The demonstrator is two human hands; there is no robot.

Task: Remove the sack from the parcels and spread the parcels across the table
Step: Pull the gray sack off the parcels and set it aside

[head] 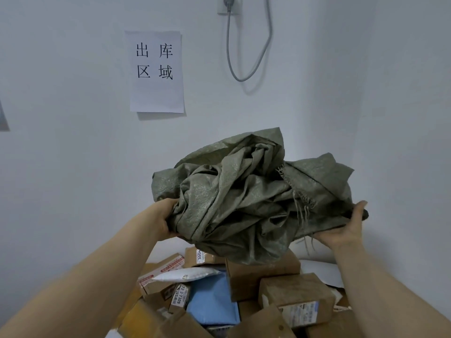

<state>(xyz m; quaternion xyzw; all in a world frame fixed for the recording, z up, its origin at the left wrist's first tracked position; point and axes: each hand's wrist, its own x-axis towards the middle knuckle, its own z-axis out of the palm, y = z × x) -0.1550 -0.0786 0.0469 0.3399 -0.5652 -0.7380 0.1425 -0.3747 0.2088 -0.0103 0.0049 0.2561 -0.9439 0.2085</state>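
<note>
A crumpled grey-green woven sack (246, 198) is held up in the air above a heap of parcels (266, 276). My left hand (164, 219) grips its lower left folds. My right hand (346, 228) holds its right edge from below, thumb over the cloth. Frayed threads hang from the sack's right side. The heap below has brown cardboard boxes (296, 295), a blue soft parcel (211, 301) and a white padded mailer (185, 274), piled close together.
A white wall stands right behind the pile, with a paper sign (156, 70) and a grey cable (251, 45) hanging from a socket. A white sheet (322, 270) lies at the right of the parcels.
</note>
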